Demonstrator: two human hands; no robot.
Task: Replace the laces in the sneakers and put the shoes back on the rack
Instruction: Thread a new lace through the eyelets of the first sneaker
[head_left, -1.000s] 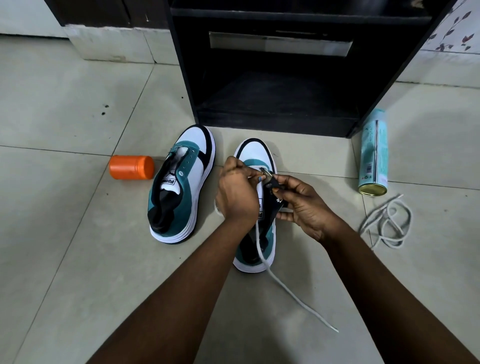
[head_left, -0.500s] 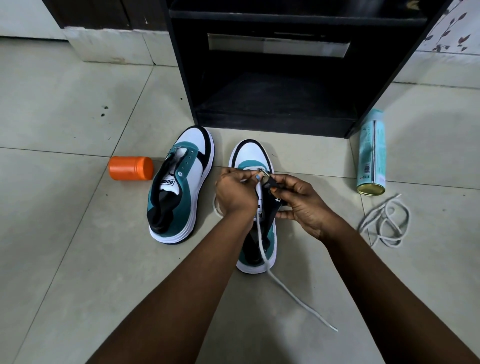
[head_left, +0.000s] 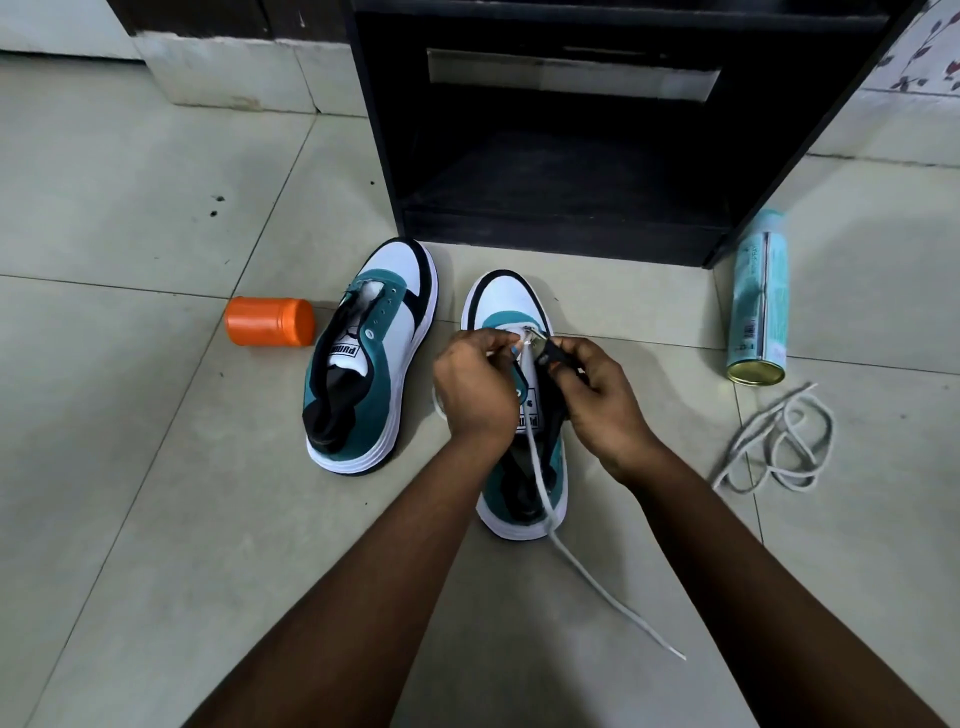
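Observation:
Two teal, white and black sneakers stand on the tiled floor before a black rack (head_left: 571, 228). The left sneaker (head_left: 371, 358) has no lace. Both hands work over the right sneaker (head_left: 511, 312) near its front eyelets. My left hand (head_left: 472, 387) pinches the white lace (head_left: 582, 571) by the eyelet. My right hand (head_left: 597, 395) grips the shoe's dark eyelet flap. The lace trails down over the shoe and across the floor to the lower right.
An orange capped jar (head_left: 270, 321) lies left of the left sneaker. A pale teal spray can (head_left: 758, 301) lies on its side right of the rack. A loose grey-white lace (head_left: 779, 441) is piled on the floor below the can.
The right sneaker has shifted slightly, and both hands have stayed at its front eyelets with small finger movements on the lace.

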